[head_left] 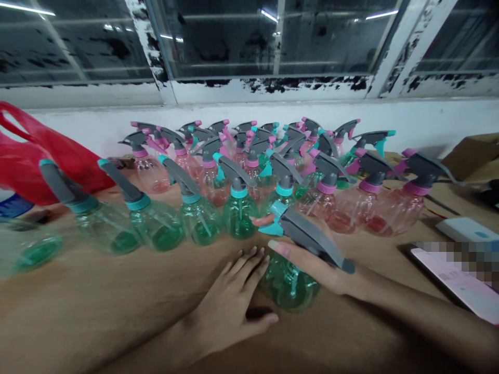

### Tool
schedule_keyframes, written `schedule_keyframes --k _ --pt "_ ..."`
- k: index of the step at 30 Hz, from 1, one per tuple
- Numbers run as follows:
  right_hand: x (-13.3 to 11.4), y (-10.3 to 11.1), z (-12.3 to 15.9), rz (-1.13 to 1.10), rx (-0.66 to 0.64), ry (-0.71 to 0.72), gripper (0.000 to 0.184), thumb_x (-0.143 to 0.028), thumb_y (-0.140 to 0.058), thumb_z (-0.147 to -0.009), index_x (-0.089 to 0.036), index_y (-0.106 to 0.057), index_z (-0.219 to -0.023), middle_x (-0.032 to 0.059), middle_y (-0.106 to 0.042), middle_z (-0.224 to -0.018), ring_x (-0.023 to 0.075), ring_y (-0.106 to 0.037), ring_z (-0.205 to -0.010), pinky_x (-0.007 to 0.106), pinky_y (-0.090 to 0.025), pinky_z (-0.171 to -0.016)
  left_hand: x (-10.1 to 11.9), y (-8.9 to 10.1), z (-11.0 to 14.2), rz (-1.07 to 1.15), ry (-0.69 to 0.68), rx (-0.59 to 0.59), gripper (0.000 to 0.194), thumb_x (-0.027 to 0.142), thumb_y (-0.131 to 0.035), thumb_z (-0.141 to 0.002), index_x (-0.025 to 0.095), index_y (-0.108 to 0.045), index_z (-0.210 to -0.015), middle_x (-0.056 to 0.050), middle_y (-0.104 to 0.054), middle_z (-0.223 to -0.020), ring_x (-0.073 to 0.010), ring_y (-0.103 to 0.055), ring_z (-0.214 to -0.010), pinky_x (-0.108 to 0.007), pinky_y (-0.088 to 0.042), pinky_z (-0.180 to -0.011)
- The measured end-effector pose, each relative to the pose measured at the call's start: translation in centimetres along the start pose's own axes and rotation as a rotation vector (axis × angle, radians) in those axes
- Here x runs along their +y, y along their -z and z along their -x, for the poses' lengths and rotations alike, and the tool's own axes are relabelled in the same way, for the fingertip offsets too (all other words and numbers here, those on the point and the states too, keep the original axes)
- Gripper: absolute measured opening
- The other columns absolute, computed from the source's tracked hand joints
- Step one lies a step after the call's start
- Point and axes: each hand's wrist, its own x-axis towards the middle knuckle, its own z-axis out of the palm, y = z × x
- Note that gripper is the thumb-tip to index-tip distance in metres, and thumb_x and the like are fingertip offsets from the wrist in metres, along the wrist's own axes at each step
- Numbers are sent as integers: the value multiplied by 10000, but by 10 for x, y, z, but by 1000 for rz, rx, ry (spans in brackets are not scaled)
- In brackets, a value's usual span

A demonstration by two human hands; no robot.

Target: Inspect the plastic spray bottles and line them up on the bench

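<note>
Two bare hands: the right hand (312,267) clasps a green plastic spray bottle (290,285) at its neck, the left hand (230,306) spread flat just beside it.

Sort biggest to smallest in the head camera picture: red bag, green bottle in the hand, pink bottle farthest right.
1. Red plastic bag
2. Green spray bottle and pink spray bottle look alike; nearness to the camera makes it unsure.
</note>
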Motion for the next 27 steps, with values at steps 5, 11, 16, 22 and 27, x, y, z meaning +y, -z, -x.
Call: schedule_keyframes --k 5,11,16,22,27 --pt "-2 0 0 -3 -1 -37 239 -265 -615 -813 -206 -628 -1044 29 -670 -894 167 -654 -737 312 -513 -671 1 4 -1 -5 -4 -14 799 586 -515 -842 137 -248 -1447 -168 -372 -1435 -349 -359 -1290 -517 -308 -1026" --pt "1 0 -1 -13 2 16 247 -270 -618 -815 -211 -634 -1055 47 -684 -985 184 -665 -796 339 -535 -721 1 4 -1 -1 -27 20 805 560 -537 -843 120 -238 -1447 -173 -359 -1442 -346 -340 -1302 -510 -307 -1029" --pt "-2 1 -1 17 7 -10 245 -278 -630 -799 -213 -638 -1035 43 -681 -901 191 -665 -753 342 -544 -673 0 4 0 10 -17 -15 805 560 -542 -832 141 -238 -1448 -161 -356 -1446 -349 -335 -1304 -526 -298 -1027" --pt "-1 0 0 -12 3 -17 248 -263 -616 -802 -224 -631 -1047 23 -675 -900 177 -671 -787 314 -541 -693 2 6 0 35 -6 -14 790 544 -541 -836 159 -232 -1453 -154 -348 -1452 -351 -330 -1306 -528 -297 -1023" --pt "1 1 1 -57 -22 -58 282 -276 -625 -797 -219 -631 -1074 34 -680 -937 182 -668 -772 337 -546 -714 2 6 -1 39 -16 13 796 553 -534 -839 157 -221 -1455 -156 -350 -1450 -344 -318 -1315 -520 -284 -1032"
